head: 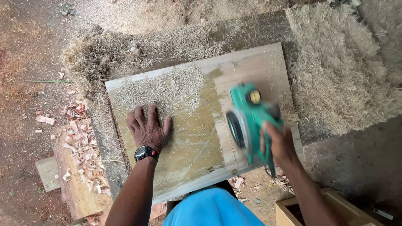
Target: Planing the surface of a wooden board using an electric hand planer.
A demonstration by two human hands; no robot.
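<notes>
A wide wooden board (197, 138) lies flat in front of me, partly yellowish and partly pale where it is planed. My left hand (147, 127) presses flat on the board's left half, fingers spread, with a black watch on the wrist. My right hand (278, 144) grips the handle of a green electric planer (249, 119), which rests on the board's right part and looks blurred. Fine shavings (167, 90) cover the board's far left area.
Thick heaps of wood shavings (339, 71) lie to the right and behind the board. Wood chips and a plank (79, 167) sit on the ground at left. A wooden box corner (318, 209) shows at the bottom right, near my blue-clad knee (211, 209).
</notes>
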